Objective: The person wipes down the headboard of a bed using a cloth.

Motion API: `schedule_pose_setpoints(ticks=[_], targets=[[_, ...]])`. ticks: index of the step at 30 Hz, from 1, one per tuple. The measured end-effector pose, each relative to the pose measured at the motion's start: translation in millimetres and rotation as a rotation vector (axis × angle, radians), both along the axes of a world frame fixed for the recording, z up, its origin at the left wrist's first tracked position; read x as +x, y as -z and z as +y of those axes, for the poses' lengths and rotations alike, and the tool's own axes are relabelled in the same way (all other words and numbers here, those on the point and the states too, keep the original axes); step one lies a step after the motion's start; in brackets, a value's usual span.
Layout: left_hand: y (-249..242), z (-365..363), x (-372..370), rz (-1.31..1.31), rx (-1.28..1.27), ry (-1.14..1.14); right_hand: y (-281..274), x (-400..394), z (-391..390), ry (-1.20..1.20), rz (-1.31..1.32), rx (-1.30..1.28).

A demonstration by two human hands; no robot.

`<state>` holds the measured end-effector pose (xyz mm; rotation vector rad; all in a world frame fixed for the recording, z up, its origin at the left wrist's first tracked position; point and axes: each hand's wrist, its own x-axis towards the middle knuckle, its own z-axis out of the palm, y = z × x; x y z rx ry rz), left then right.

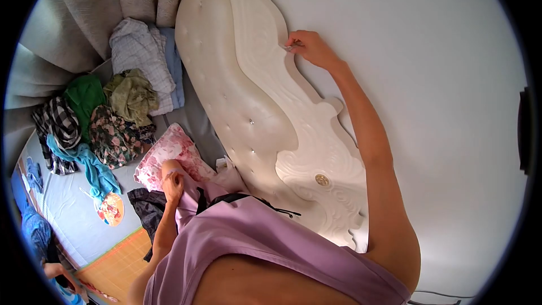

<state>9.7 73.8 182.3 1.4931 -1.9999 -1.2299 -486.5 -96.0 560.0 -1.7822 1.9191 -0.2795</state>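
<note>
Head view: we count two hands of our own, and both are in use. Our right hand [307,47], far and to the right, has its thumb and fingers pinched together on one small pale piece [291,48], held at the scalloped edge of the headboard [257,51]; we cannot tell what the piece is. Our left hand [173,186], nearer and to the left, rests with curled fingers on our one visible bent knee [171,167]; whether it grips anything, we cannot tell. The single cream headboard carries one round gold medallion [322,180] and several shiny studs. To the left, we count seven cloth items grouped on the bed [65,209]: one light checked [138,51], one blue [175,73], one olive [132,99], one green [84,101], one dark floral [116,138], one black-and-white checked [61,127] and one turquoise [93,164]. Just beside our left hand lies one pink floral pillow [169,155], with one dark garment [148,212] nearer to us. One round patterned object [110,210] lies by the turquoise cloth's near end. Gathered curtains [84,11] hang at the far left. At the near left edge, we see part of one other person [59,271], well apart from our hands.
</note>
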Motion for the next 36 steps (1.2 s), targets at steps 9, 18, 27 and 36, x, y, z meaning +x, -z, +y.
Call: schedule_pose_setpoints(ticks=[9, 18, 27, 36], targets=[[-4, 0, 1, 0.002, 0.060, -0.019, 17, 6, -17, -0.024, 0.172, -0.337], [-2, -2, -2, -0.059, 0.035, 0.010, 22, 3, -1, -0.119, 0.363, -0.129], [-5, -5, -1, -0.029, 0.035, 0.010, 58, 32, 38, 0.310, 0.387, -0.449], [4, -5, -2, -0.032, 0.031, 0.039, 56, 37, 53, 0.244, 0.072, -0.528]])
